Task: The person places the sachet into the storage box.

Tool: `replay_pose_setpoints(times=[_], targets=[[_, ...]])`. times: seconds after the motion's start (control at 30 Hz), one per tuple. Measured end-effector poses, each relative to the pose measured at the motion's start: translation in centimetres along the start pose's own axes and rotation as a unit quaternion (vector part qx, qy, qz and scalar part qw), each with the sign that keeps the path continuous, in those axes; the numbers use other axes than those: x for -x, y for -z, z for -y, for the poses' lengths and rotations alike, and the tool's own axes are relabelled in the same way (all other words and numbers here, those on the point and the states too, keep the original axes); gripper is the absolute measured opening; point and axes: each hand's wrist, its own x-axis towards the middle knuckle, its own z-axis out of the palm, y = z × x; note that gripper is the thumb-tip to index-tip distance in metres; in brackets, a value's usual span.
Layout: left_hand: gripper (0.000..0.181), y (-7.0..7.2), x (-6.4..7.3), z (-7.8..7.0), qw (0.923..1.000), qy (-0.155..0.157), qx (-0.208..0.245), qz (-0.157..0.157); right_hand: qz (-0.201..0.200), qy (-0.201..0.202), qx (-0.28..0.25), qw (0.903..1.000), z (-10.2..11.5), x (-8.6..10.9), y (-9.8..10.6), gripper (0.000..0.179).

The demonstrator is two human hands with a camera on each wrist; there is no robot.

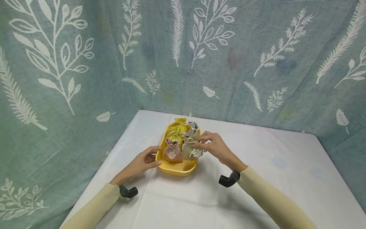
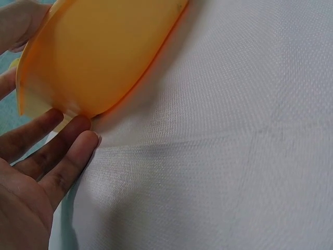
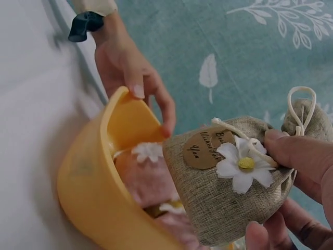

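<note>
My right hand (image 1: 214, 146) pinches a grey-beige linen drawstring pouch (image 3: 226, 205) near its tied neck, at the right side of a yellow plastic basin (image 1: 175, 172). A white fabric flower and a round paper tag decorate this pouch. At the basin's left side, my left hand (image 1: 147, 159) grips the rim, thumb on the edge and fingers against the outer wall. Inside the basin sit a pink pouch (image 1: 175, 156) with a white flower, yellow-green pouches (image 1: 181, 128) behind it, and a grey-green gathered pouch top (image 1: 193, 126). Other pouches are partly hidden.
A white cloth (image 1: 257, 178) covers the table under the basin. Green curtain fabric (image 1: 183, 82) with white leaf prints hangs behind the table and along its left side. Each wrist wears a black camera mount (image 1: 228, 179).
</note>
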Motion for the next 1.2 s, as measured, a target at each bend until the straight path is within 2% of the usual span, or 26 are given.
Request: replay_pose_setpoints(times=[0.3,0.5,0.67,0.77,0.93,1.0,1.1,1.2], targets=[[0.065,0.1,0.0,0.1,0.9999,-0.011,0.005,0.001,0.011,0.01,0.021,0.9997,0.5,-0.7,-2.1,0.02],[0.063,0.1,-0.2,0.1,0.9999,-0.017,0.002,0.0,0.013,0.033,0.047,0.9983,0.2,-0.6,-3.0,0.017],[0.062,0.0,-0.2,0.0,0.9999,-0.008,0.008,0.004,0.02,0.056,0.109,0.9923,-0.4,-0.5,-3.5,0.013],[0.062,0.0,-0.1,0.0,0.9999,-0.013,0.006,0.007,0.026,0.056,0.125,0.9903,-0.8,-0.3,-3.5,0.018],[0.062,0.1,-0.3,-0.3,0.9998,-0.015,-0.008,0.013,0.025,0.04,0.088,0.995,-1.2,0.3,-2.0,0.02],[0.062,0.2,-0.3,-0.5,0.9994,-0.013,-0.029,0.01,0.017,0.035,0.082,0.9958,-1.3,0.7,-0.9,0.021],[0.061,0.6,-0.2,-1.0,0.996,-0.029,-0.084,0.0,-0.006,0.019,0.088,0.9959,-1.3,1.6,1.2,0.025],[0.054,1.2,-0.4,-1.5,0.9844,-0.062,-0.161,-0.032,-0.031,0.003,0.108,0.9937,-1.7,2.9,3.7,0.029]])
